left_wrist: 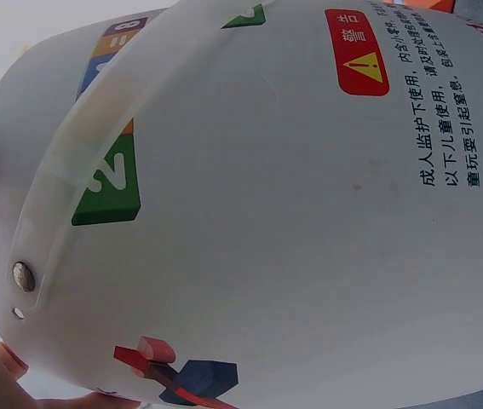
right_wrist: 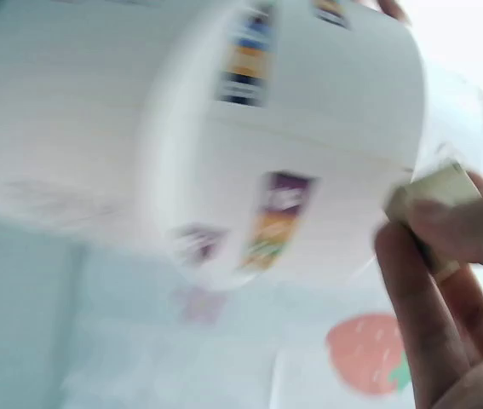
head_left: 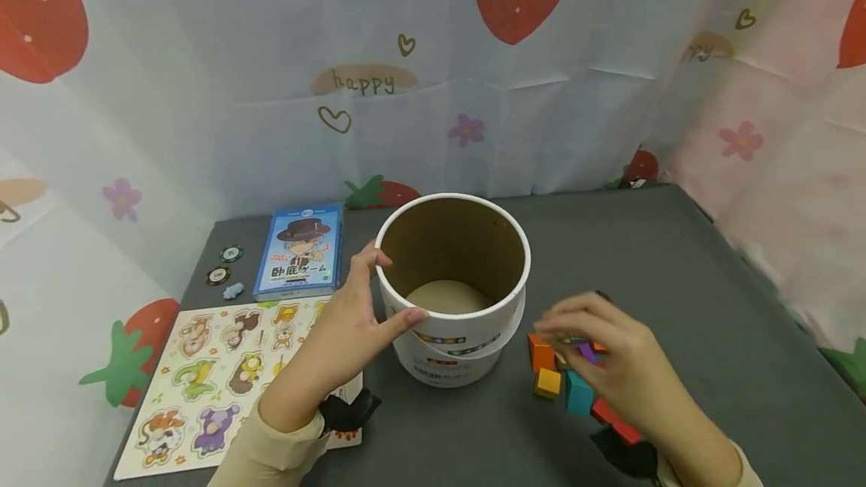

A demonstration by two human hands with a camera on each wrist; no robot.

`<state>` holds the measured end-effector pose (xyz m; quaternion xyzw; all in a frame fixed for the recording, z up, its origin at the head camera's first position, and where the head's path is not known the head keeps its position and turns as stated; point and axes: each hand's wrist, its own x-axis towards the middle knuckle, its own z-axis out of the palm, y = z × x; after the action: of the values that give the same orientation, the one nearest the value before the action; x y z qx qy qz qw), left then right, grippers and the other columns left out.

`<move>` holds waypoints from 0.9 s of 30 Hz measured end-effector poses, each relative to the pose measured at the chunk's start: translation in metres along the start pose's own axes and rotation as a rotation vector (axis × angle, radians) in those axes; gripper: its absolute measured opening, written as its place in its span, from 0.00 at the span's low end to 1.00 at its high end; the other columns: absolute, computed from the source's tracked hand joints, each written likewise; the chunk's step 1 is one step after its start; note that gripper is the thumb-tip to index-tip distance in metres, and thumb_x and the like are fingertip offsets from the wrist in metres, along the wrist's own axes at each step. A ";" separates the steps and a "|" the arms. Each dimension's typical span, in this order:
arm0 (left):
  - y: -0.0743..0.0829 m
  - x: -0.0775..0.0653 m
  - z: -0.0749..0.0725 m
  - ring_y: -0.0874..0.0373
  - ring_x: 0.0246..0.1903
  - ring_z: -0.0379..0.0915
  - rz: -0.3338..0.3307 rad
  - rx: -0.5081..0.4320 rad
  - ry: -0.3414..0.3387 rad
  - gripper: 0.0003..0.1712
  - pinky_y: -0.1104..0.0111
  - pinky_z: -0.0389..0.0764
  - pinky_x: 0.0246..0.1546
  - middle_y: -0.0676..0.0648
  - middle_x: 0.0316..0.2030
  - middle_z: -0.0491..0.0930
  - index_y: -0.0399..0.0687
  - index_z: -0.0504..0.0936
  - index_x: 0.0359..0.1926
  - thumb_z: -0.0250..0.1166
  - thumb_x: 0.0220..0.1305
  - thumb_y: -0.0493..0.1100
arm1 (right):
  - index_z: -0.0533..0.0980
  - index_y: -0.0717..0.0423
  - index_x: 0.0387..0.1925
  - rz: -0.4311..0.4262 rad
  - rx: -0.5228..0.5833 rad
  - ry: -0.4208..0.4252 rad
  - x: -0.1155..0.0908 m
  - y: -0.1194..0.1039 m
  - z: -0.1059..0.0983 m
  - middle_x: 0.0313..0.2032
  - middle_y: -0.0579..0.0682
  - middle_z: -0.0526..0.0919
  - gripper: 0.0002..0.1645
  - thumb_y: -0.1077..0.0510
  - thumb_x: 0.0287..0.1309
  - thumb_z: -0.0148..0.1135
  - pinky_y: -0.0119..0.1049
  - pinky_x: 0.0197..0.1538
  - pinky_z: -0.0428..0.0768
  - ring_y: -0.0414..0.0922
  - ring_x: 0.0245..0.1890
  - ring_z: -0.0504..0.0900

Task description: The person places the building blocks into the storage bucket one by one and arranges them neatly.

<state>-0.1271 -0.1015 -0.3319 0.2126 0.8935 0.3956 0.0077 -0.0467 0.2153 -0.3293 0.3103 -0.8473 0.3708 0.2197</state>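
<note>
With your right hand (head_left: 609, 344) you are pinching a pale block (right_wrist: 447, 183) between thumb and fingers; the right wrist view is showing it near the white wall of the bucket (head_left: 446, 329), and blur is hiding whether they are touching. With your left hand (head_left: 358, 314) you are gripping the bucket's rim, your thumb resting on the near side and your fingers bending over the left edge. The bucket is standing upright at the middle of the dark table (head_left: 643, 269), its mouth facing up and its pale handle (left_wrist: 62, 170) hanging down against the outer wall. Below your right hand, just right of the bucket, loose blocks are lying in a cluster: an orange block (head_left: 541, 353), a yellow block (head_left: 547, 383), a teal block (head_left: 579, 394) and red blocks (head_left: 616, 421) are showing, while your hand is partly covering the others. To the left, an animal puzzle board (head_left: 222, 389) is lying flat, partly behind your left forearm. Beyond it a blue card box (head_left: 301, 252) is lying, with two round chips (head_left: 231, 254) and a small blue figure (head_left: 233, 291) sitting beside it. A strawberry-patterned cloth (head_left: 541, 119) is hanging behind the table.
</note>
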 end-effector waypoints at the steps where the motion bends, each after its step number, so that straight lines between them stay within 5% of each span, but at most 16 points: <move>1: 0.000 0.001 0.001 0.48 0.50 0.73 0.003 -0.003 0.002 0.43 0.53 0.74 0.41 0.47 0.72 0.47 0.61 0.50 0.62 0.62 0.55 0.70 | 0.80 0.49 0.45 0.010 0.014 0.016 0.015 0.000 -0.003 0.44 0.43 0.78 0.22 0.69 0.49 0.70 0.27 0.43 0.77 0.38 0.40 0.79; 3: 0.001 0.001 0.003 0.48 0.51 0.73 0.008 -0.005 0.000 0.43 0.52 0.74 0.42 0.47 0.72 0.48 0.61 0.51 0.62 0.62 0.55 0.70 | 0.80 0.49 0.47 0.035 0.037 0.023 0.044 0.001 -0.006 0.45 0.42 0.78 0.30 0.76 0.41 0.71 0.29 0.43 0.78 0.38 0.41 0.79; 8: 0.002 0.003 0.008 0.48 0.54 0.71 0.033 -0.006 -0.005 0.43 0.51 0.73 0.45 0.48 0.72 0.47 0.60 0.51 0.61 0.61 0.55 0.70 | 0.79 0.44 0.49 0.075 0.009 -0.065 0.092 0.010 -0.006 0.44 0.38 0.77 0.29 0.71 0.46 0.71 0.29 0.44 0.78 0.36 0.41 0.78; 15: 0.001 0.005 0.006 0.47 0.49 0.74 0.052 0.032 0.009 0.43 0.52 0.74 0.42 0.46 0.73 0.46 0.60 0.51 0.62 0.60 0.56 0.71 | 0.79 0.45 0.50 0.065 -0.067 -0.378 0.125 0.020 0.018 0.41 0.40 0.80 0.22 0.62 0.52 0.71 0.31 0.36 0.77 0.37 0.32 0.75; 18: 0.000 0.005 0.004 0.46 0.51 0.73 0.047 0.034 0.013 0.43 0.51 0.74 0.43 0.46 0.73 0.46 0.58 0.51 0.62 0.61 0.56 0.70 | 0.79 0.44 0.50 0.046 -0.118 -0.445 0.130 0.020 0.023 0.43 0.39 0.80 0.21 0.57 0.53 0.71 0.31 0.34 0.76 0.36 0.32 0.76; 22: 0.000 0.003 0.002 0.46 0.57 0.68 0.039 0.031 0.019 0.43 0.49 0.73 0.46 0.45 0.72 0.48 0.58 0.51 0.62 0.61 0.56 0.70 | 0.80 0.43 0.48 -0.012 -0.111 -0.353 0.120 0.021 0.018 0.47 0.38 0.79 0.19 0.57 0.53 0.71 0.33 0.43 0.76 0.36 0.43 0.77; 27: -0.001 0.001 0.001 0.48 0.58 0.66 0.039 0.037 0.036 0.43 0.49 0.72 0.47 0.46 0.71 0.52 0.59 0.51 0.62 0.62 0.56 0.70 | 0.81 0.45 0.40 0.003 -0.157 -0.024 0.074 0.024 -0.005 0.46 0.40 0.77 0.15 0.63 0.51 0.72 0.34 0.47 0.72 0.39 0.47 0.74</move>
<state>-0.1280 -0.1004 -0.3332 0.2226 0.8964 0.3827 -0.0201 -0.1152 0.2045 -0.2934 0.2951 -0.8768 0.2999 0.2325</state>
